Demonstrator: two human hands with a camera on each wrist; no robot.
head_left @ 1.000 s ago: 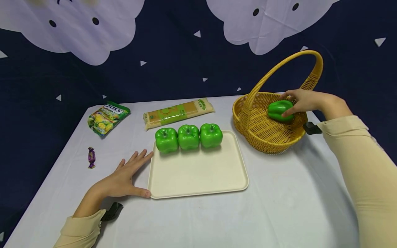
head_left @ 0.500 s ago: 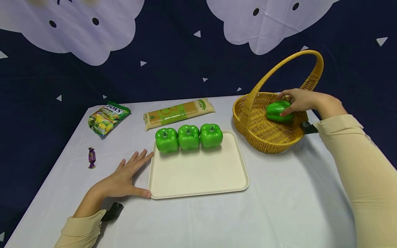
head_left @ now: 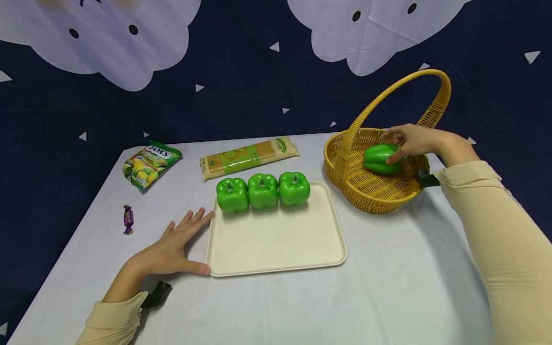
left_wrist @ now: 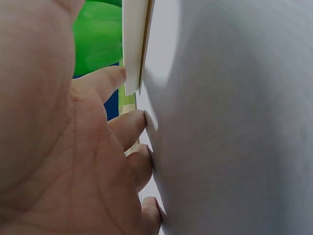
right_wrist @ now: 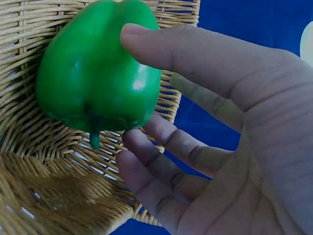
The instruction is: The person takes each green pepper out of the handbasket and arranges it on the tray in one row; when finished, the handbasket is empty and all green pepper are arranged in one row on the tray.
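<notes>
Inside the yellow wicker basket [head_left: 375, 201] at the right is a green bell pepper [head_left: 379, 160], lying on its side with its stem visible in the right wrist view. My right hand [head_left: 418, 141] holds this pepper, thumb on the near face and fingers curled about the other side. Three more green bell peppers [head_left: 263, 191] stand in a row along the far edge of a cream tray [head_left: 276, 244]. My left hand [head_left: 166, 251] is spread on the table at the tray's left side, thumb at its near corner and a fingertip touching the rim.
Behind the tray lies a long noodle packet [head_left: 248, 157]. A green candy bag [head_left: 151, 164] and a purple wrapped candy [head_left: 128, 219] are on the left of the white table [head_left: 302, 306]. The basket's tall handle [head_left: 396, 88] arches beside my right hand.
My right hand and the pepper in the basket have shifted slightly left, and the pepper has turned a little. My left hand, the tray and its peppers stay in place.
</notes>
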